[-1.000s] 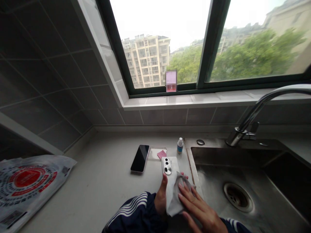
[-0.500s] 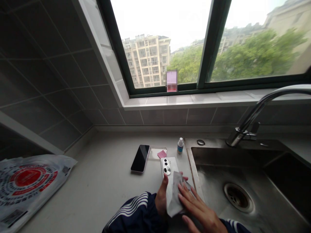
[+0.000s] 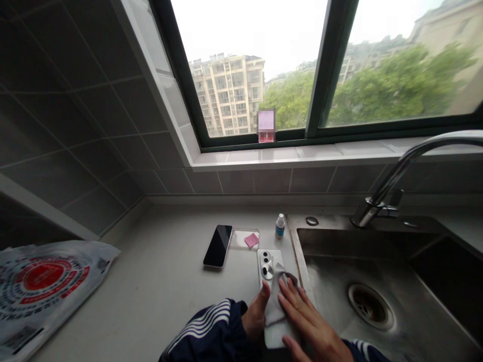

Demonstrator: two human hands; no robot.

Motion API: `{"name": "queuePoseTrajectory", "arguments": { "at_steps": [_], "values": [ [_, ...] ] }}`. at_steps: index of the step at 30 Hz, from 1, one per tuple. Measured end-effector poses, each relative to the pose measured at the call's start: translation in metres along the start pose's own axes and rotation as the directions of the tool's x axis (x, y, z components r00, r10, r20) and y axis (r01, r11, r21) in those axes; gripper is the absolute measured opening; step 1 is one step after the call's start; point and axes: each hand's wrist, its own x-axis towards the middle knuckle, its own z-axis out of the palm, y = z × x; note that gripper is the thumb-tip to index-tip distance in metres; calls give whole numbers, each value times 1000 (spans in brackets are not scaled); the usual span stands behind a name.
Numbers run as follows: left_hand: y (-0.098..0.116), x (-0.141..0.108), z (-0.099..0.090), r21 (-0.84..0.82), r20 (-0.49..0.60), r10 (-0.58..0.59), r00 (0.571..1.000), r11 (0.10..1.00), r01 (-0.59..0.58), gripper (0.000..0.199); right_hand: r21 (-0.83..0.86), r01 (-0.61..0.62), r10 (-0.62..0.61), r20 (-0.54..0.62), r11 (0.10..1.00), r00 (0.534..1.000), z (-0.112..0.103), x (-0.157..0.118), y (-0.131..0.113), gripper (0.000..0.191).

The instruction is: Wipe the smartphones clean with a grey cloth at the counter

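A white smartphone [image 3: 274, 339] rests back side up in my left hand [image 3: 257, 312], whose thumb lies along its left edge; the other fingers are hidden beneath. Three lenses show at the phone's top. My right hand [image 3: 307, 317] presses a grey cloth [image 3: 276, 301] flat against the phone's back, its fingers stretched out over the cloth. Just beyond the phone lie a clear phone case [image 3: 239, 239] and a small pink square [image 3: 251, 240] on it. A second phone [image 3: 218, 246], with a dark screen, lies left of the case.
A small white-capped bottle [image 3: 279, 227] stands by the rim of the steel sink [image 3: 328, 261]. The faucet [image 3: 392, 171] arches over the sink from behind. A printed plastic bag [image 3: 49, 281] lies at the left of the counter [image 3: 132, 301]. Behind is a window.
The phone has shifted slightly right and towards me in my left hand. The cloth has slid up the phone and bunched, baring the lower part of its back.
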Motion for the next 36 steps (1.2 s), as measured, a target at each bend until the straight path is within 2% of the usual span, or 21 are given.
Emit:
{"name": "queuePoseTrajectory", "arguments": {
  "at_steps": [5,8,17,21,25,28,32,36],
  "values": [
    [-5,7,-8,-142,-3,24,1000,990,-25,67,32,1,-2,11,999,1000,1,-1,0,52],
    [-6,10,-11,-179,-55,70,996,981,-79,64,36,8,-9,19,999,1000,1,-2,1,50],
    [-4,10,-5,-192,-203,82,976,974,-122,68,20,72,-72,-6,997,997,-3,3,2,39],
    [-2,12,-6,-174,-242,87,966,976,-132,70,10,156,-156,6,988,988,-2,3,4,37],
    [0,12,-9,-159,-259,45,965,983,-89,75,41,209,-208,-28,977,978,-3,2,7,28],
    [-1,12,-9,-149,-245,29,969,987,-67,78,78,200,-195,-61,977,979,-8,4,7,18],
    [-1,13,-8,-147,-242,45,969,986,-83,79,181,161,-147,-88,970,985,-16,11,2,18],
    [5,14,-5,-106,-319,100,943,984,-140,77,301,138,-112,-104,944,988,-18,17,-4,18]
  ]
}}
